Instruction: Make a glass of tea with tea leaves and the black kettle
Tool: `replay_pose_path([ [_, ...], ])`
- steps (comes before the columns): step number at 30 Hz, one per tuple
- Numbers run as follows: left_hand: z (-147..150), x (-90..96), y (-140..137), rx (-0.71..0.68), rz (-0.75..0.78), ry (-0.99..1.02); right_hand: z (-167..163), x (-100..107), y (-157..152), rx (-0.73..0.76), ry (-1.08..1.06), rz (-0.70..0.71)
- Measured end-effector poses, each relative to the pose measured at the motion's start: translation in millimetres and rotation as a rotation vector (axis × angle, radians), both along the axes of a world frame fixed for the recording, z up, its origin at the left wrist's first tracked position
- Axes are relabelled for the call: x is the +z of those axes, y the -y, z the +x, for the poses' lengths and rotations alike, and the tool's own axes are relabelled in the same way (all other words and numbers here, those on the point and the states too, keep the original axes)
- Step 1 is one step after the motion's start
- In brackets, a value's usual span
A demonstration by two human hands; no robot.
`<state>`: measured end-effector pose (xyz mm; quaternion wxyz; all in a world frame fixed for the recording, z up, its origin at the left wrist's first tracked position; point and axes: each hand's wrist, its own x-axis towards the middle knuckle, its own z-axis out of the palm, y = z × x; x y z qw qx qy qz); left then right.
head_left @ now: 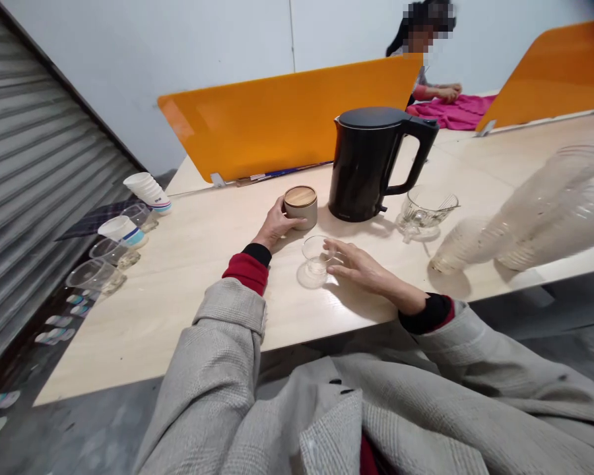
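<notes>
My left hand (277, 223) is wrapped round the side of a small grey canister (301, 214) with a wooden lid (300, 195). The canister is upright on the table. In front of it stands a clear cup (315, 264), and my right hand (359, 264) is at its right side. The fingers of that hand are apart, the fingertips at the cup's rim; whether they press on it I cannot tell. Behind the cup stands a black electric kettle (359, 165) with its lid shut and its handle to the right.
A glass pitcher (428, 211) is right of the kettle, then stacks of clear plastic cups (534, 211). Paper cups (148, 191) and several plastic cups (94, 274) line the table's left edge. Behind an orange divider (277, 132), a person (426, 79) handles pink cloth (455, 112).
</notes>
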<state>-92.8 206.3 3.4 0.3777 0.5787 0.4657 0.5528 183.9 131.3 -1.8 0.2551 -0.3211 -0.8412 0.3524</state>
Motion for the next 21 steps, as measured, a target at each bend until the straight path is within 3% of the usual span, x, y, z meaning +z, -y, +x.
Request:
replay_pose_path([
  [5,-7,1.9,4,-0.034,-0.018,-0.011,7,7,1,-0.036,0.053,0.046],
  [8,-20,3.6,12,0.024,-0.055,-0.045,26,17,-17,-0.203,-0.026,0.107],
  [14,-32,22.6,47,0.252,0.01,-0.117,45,44,-98,-0.89,-0.252,0.483],
  [17,-18,39.6,77,0.306,0.132,-0.137,39,51,-144,-1.029,-0.243,0.515],
  [21,17,58.0,126,0.21,0.229,-0.167,40,58,-185,-1.137,-0.332,0.493],
])
